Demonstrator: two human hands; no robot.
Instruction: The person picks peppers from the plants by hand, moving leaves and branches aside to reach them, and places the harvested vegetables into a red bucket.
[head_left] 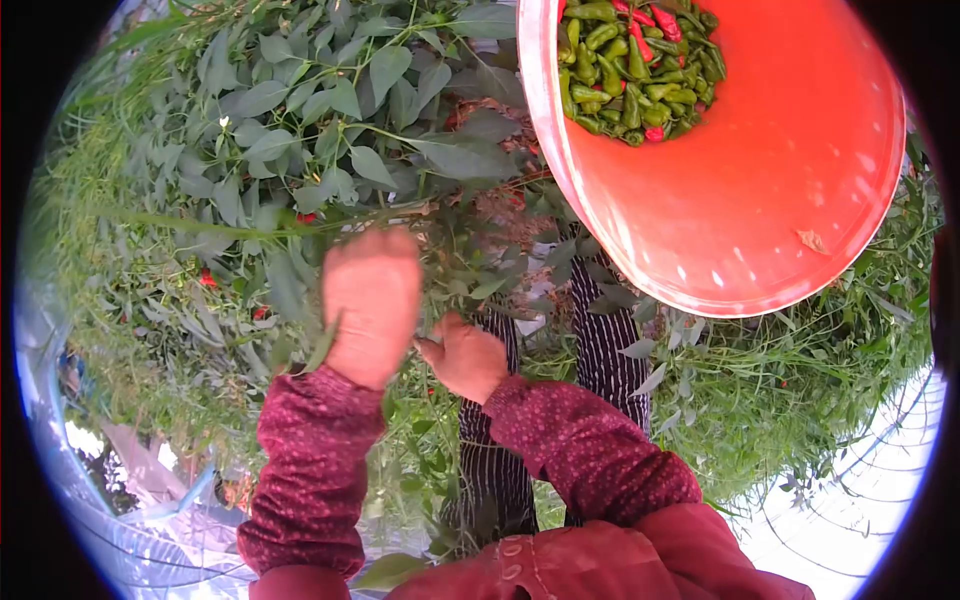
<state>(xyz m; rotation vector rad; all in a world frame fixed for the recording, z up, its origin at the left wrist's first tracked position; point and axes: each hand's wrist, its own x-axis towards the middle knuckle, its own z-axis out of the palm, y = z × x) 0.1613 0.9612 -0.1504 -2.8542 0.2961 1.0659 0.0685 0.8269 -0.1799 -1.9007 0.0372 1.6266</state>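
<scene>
Among the pepper plant's leaves (375,160) my left hand (372,300) is curled into a fist, back up and slightly blurred. Its fingertips are hidden, so what they hold cannot be made out. A long green stem (215,228) runs past just above the knuckles. Lower and to the right, my right hand (466,360) is closed, with thumb and fingers pointing left toward the left wrist. Any small thing inside it is hidden. Both hands are apart from the red bucket (790,180), which holds many green peppers (635,75) and a few red peppers (667,22).
Dense foliage (790,360) surrounds my hands on both sides. Red peppers (208,278) hang low at the left. My legs in striped trousers (605,340) stand among the plants below the bucket. Pale sheeting (850,500) shows at the lower right.
</scene>
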